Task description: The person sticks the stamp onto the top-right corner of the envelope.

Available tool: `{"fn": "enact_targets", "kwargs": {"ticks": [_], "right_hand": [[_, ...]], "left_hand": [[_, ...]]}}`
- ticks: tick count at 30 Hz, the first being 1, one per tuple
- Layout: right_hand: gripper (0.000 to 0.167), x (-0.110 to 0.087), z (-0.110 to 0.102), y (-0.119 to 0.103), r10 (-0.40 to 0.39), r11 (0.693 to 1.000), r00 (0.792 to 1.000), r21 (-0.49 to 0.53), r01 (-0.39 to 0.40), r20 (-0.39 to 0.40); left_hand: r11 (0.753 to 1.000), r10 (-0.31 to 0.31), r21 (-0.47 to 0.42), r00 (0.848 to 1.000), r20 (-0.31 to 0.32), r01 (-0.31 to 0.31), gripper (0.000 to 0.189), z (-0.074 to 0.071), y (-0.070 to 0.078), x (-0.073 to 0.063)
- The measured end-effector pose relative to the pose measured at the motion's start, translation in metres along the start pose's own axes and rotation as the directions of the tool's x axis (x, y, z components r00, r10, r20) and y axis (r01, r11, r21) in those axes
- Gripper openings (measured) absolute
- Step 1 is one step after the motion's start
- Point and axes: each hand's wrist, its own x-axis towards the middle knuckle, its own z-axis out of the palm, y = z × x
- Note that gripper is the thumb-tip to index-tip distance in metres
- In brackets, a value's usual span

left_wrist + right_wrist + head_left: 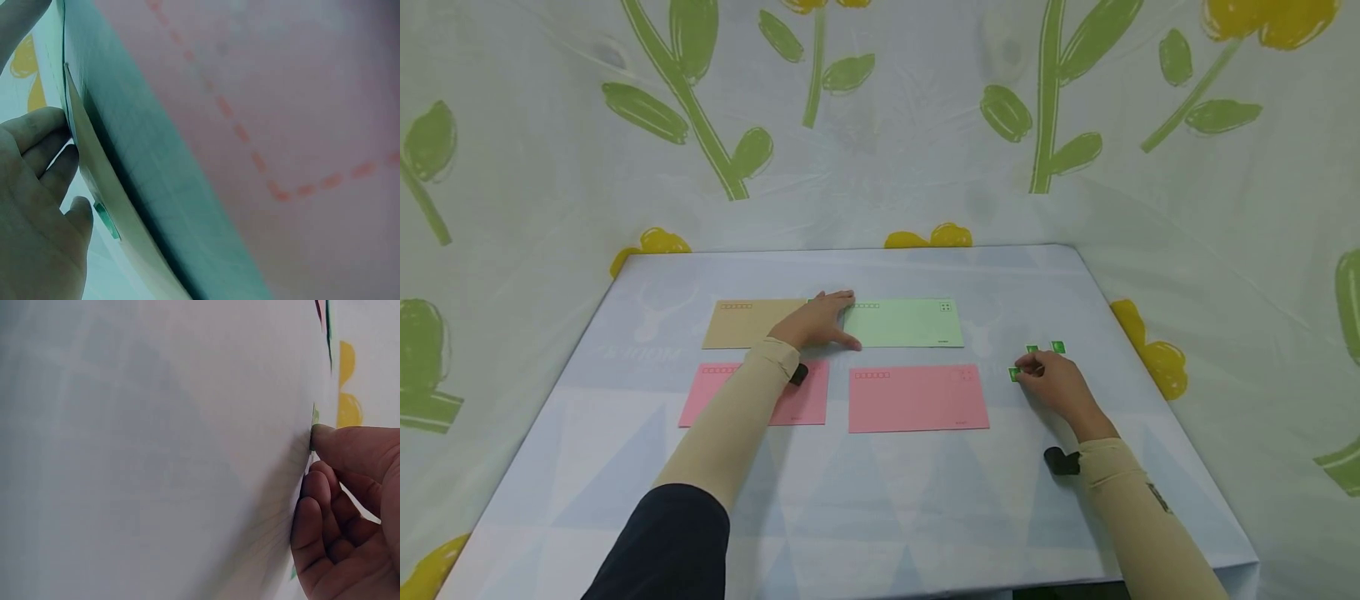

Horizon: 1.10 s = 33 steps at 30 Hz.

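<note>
My left hand (814, 322) rests, fingers spread, on the right end of a tan envelope (741, 325). Its fingertips and thumb reach the left edge of a light green envelope (906, 323). A small green stamp (106, 220) shows on the tan envelope in the left wrist view, mostly hidden by the hand in the head view. Over at the right, my right hand (1060, 387) pinches at the edge of a green stamp (1014, 375) low on the table, its thumb touching it in the right wrist view. Other green stamps (1058, 347) lie just beyond those fingers.
Two pink envelopes lie in the nearer row: one (801, 400) partly under my left forearm, the other (917, 398) in the middle. All rest on a pale patterned tablecloth (850, 500). A curtain with leaf prints (887, 167) stands behind the table.
</note>
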Motion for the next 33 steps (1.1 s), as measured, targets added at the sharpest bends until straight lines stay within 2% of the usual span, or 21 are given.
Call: {"fn": "enact_targets", "kwargs": {"ticks": [10,22,29,33], "right_hand": [[0.02,0.0014,-0.0008,0.0007,0.007,1.0,1.0,-0.006,-0.007,0.011],[0.011,-0.0008,0.0019,-0.0023,-0.045,0.999,0.998,-0.014,0.044,-0.04],[0.02,-0.0012,0.0052,-0.0021,-0.009,1.0,0.998,0.004,0.009,-0.062],[0.018,-0.0024,0.0052,-0.0026,-0.005,1.0,0.997,0.023,0.007,-0.074]], "left_hand": [[1.0,-0.013,0.008,1.0,0.012,0.012,0.108,-0.0008,0.0014,-0.0007],[1.0,-0.016,0.01,1.0,0.01,0.016,0.108,-0.0002,0.0003,0.0004],[1.0,-0.009,0.009,1.0,0.01,0.009,0.108,-0.0005,0.0007,0.0005],[1.0,-0.007,0.011,1.0,0.012,0.007,0.107,-0.0008,0.0015,0.0004]]}}
